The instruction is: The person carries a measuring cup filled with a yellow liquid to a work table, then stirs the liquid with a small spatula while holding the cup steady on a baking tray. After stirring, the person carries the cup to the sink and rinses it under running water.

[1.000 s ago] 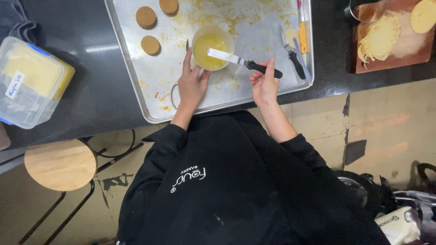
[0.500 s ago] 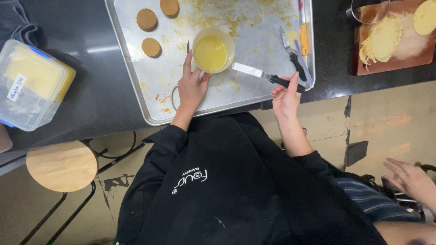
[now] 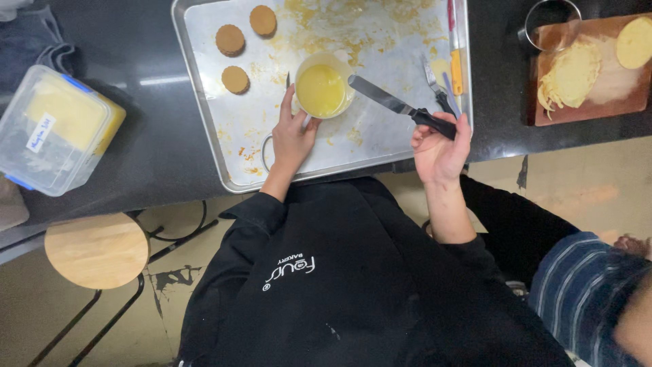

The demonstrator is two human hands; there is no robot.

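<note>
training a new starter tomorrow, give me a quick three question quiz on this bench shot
1. True or false: the right hand holds the black-handled metal palette knife.
2. How many round brown biscuits lie on the smeared metal baking tray?
3. The left hand touches: A) the small round cup of yellow liquid B) the clear plastic tub C) the wooden board.

Key: 1 true; 2 three; 3 A.
</note>
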